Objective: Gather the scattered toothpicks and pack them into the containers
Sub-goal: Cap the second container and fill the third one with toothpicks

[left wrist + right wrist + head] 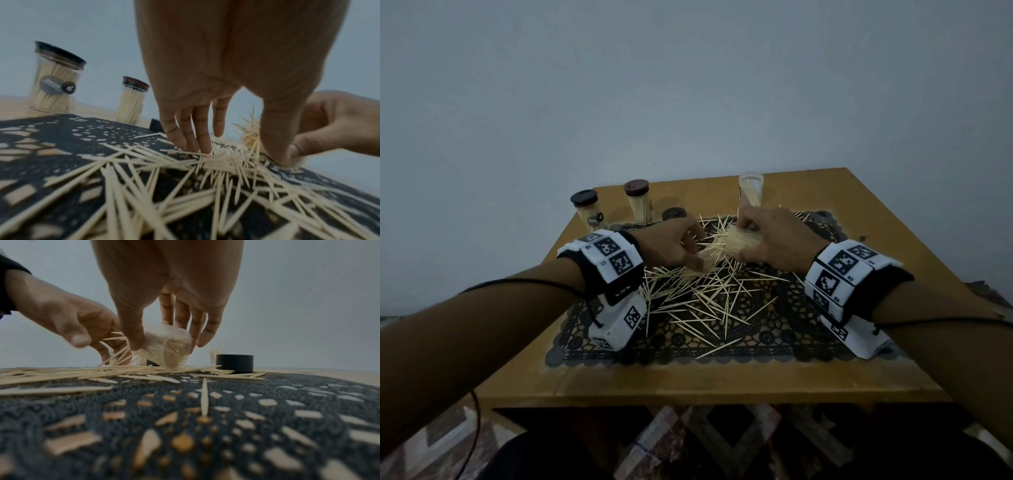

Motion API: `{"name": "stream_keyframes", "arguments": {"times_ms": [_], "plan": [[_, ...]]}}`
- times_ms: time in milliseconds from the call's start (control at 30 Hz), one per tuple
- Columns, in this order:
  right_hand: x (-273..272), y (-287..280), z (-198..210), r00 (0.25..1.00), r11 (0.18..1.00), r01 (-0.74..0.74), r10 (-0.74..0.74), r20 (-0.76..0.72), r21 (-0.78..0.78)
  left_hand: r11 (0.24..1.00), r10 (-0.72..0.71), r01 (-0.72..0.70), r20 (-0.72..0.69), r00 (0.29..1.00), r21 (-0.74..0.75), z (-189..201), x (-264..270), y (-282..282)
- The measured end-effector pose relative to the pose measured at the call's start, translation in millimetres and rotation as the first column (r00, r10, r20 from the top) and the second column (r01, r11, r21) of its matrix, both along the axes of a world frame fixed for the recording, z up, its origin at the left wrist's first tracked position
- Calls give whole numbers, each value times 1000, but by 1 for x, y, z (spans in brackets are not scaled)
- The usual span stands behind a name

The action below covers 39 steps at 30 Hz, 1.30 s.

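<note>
Right hand [774, 240] grip clamped on one tilted clear container [166, 348] frame centre, left hand [674, 245] grip pinching toothpicks [705, 294], two capped jars [640, 202] upper left of desk [722, 377], one open tube [751, 190], two loose black lids [234, 362].

We see bare forearms, each wearing a black wrist strap [893, 274] carrying white blocks [616, 260] printed with black square markers, thin black cords [524, 281] trailing.
</note>
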State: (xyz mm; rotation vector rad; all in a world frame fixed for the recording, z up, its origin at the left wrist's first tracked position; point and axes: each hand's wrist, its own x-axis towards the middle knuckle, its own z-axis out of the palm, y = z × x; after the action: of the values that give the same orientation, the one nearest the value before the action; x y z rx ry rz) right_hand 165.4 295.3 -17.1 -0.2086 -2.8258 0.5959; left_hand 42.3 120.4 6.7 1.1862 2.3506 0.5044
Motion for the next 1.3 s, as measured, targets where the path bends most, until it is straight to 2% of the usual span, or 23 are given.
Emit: {"name": "stream_keyframes", "arguments": {"times_ms": [100,267,400,500,567,700,867,1067,1200,1300], "plan": [[-1,1,-1,1000,1000,1,-1,10,1,1000,3,-4,-75,997,-11,-10,4,0],[-1,2,-2,1000,1000,2,-2,-21,2,971,77,-51,-104,992,233,-16,16,4],[-2,2,-2,996,1000,-9,7,-90,-20,986,-85,105,-147,986,131,-13,27,3],[-1,2,-1,993,999,-8,3,-116,-39,982,-107,134,-188,976,136,-12,28,4],[-2,3,-2,994,999,-14,11,-106,-29,984,-74,101,-173,982,149,-13,27,4],[-2,4,-3,996,1000,-14,12,-90,-22,957,13,21,-113,993,290,-16,23,3],[0,3,-1,996,998,-54,51,-76,-36,940,-41,18,59,997,341,-9,25,6],[-1,3,-3,994,996,-74,71,-82,-41,967,-37,7,113,993,255,-4,23,5],[-1,3,-2,993,995,-82,78,-84,-54,968,-26,-13,154,988,250,-2,24,3],[0,3,-2,993,994,-79,71,-92,-80,948,13,-62,157,988,313,-5,19,1]]}}
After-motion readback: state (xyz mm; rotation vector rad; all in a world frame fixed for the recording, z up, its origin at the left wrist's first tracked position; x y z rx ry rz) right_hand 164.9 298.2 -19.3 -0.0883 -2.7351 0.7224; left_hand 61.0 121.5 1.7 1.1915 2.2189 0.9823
